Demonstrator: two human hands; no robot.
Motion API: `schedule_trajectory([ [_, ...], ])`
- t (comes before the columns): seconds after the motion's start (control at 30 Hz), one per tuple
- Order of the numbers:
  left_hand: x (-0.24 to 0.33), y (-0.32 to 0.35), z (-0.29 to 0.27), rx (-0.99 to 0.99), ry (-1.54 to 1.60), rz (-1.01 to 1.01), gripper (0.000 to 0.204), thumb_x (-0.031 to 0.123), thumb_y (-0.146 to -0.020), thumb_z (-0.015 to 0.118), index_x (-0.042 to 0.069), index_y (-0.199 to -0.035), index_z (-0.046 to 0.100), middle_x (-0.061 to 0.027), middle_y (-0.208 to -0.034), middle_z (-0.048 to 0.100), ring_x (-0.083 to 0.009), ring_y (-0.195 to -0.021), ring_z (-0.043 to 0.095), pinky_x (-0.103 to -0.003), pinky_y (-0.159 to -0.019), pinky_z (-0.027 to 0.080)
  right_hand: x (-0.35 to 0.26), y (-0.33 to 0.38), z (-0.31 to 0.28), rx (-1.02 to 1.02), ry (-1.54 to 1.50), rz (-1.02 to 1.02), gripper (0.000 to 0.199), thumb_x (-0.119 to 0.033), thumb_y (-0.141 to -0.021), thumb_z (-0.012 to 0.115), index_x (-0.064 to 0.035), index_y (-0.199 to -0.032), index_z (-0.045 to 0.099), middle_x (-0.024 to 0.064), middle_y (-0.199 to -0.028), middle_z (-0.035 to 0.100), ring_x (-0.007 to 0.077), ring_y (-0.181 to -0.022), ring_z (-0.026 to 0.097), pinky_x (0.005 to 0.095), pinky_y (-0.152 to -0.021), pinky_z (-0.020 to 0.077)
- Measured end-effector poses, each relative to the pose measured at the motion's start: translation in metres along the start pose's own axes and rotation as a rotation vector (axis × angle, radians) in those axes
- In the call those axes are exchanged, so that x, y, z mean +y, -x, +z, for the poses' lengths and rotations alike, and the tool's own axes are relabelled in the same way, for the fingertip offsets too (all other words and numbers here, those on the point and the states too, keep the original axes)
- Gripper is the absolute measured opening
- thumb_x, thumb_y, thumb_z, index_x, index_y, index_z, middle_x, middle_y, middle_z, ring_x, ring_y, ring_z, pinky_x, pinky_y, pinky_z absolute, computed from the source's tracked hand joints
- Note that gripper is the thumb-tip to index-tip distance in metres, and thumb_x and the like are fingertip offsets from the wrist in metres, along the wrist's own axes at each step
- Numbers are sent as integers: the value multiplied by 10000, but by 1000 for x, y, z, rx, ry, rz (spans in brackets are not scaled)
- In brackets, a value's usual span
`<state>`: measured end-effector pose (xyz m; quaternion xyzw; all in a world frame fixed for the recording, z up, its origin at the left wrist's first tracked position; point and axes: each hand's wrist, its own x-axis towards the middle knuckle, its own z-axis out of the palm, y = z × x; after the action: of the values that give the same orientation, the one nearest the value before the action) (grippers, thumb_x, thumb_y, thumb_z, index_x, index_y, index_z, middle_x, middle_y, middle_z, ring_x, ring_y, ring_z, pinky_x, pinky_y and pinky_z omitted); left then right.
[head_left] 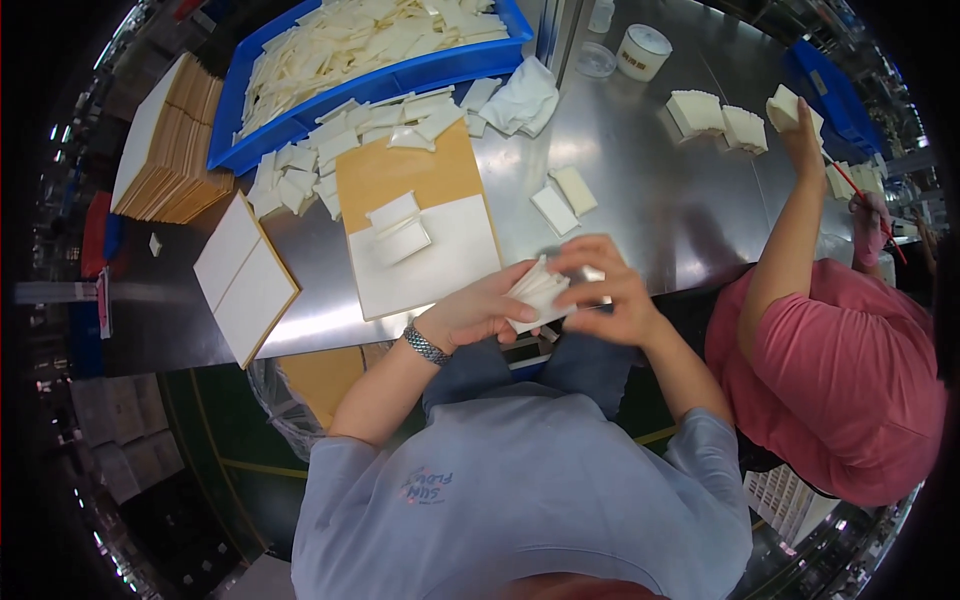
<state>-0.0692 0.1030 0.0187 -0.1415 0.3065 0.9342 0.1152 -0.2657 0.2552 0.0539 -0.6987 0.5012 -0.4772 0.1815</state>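
Note:
My left hand (488, 308) is closed round a small fanned stack of thin white rectangular pieces (540, 292), held above the table's front edge. At the stack's right end my right hand (618, 298) curls its fingers and thumb about the pieces, slightly smeared by motion. Left of my hands lies a brown-and-white board (425, 275) with a few white pieces (402, 238) on its middle. Two loose pieces, one white (554, 210) and one cream (573, 190), rest on the metal table beyond my hands.
A blue tray (370, 92) heaped with white pieces stands at the back, with more piled before it. Stacked boards (172, 140) and a leaning board (247, 275) are at left. A white cloth (525, 98) and white tub (643, 52) lie behind. A co-worker in pink (840, 370) works at right.

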Motion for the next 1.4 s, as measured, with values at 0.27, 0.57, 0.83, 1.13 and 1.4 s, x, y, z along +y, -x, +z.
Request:
schedule_trajectory([
  [0.27,18,-7,25,323,-747,111,540,74,-794,748,56,-1265,484,-86,-1035,638,-178,-850,661,-274,-617,535,70,-7,15,214,654,452,254,-237,-779,809,-71,-953,729,96,-970,668,293,-950,617,380,-803,511],
  [0.57,11,-36,11,375,-1701,526,611,137,-804,750,65,-1373,540,-153,-1259,569,-332,-1176,525,-393,-949,493,62,30,-8,423,461,635,226,-172,-815,799,-51,-958,672,57,-940,666,194,-833,596,320,-757,494],
  [0.83,16,-45,5,298,-1543,599,677,17,-823,710,57,-1449,454,-192,-1295,527,-377,-1217,505,-418,-1012,461,21,60,-9,541,129,309,315,1,-731,825,-66,-970,632,74,-1017,694,182,-868,603,315,-768,509],
  [1.13,23,-44,8,258,-1466,450,966,80,-723,766,97,-1557,279,-243,-1416,458,-380,-1326,477,-417,-1112,409,29,58,12,257,549,-19,278,14,-710,803,-55,-948,676,73,-1133,676,309,-977,611,390,-812,533],
  [1.4,16,-38,17,247,-1524,486,967,161,-733,819,57,-1536,291,-238,-1416,441,-385,-1327,452,-427,-1105,406,45,45,14,176,421,27,213,43,-720,742,-48,-894,661,95,-1134,632,291,-858,582,367,-751,518],
])
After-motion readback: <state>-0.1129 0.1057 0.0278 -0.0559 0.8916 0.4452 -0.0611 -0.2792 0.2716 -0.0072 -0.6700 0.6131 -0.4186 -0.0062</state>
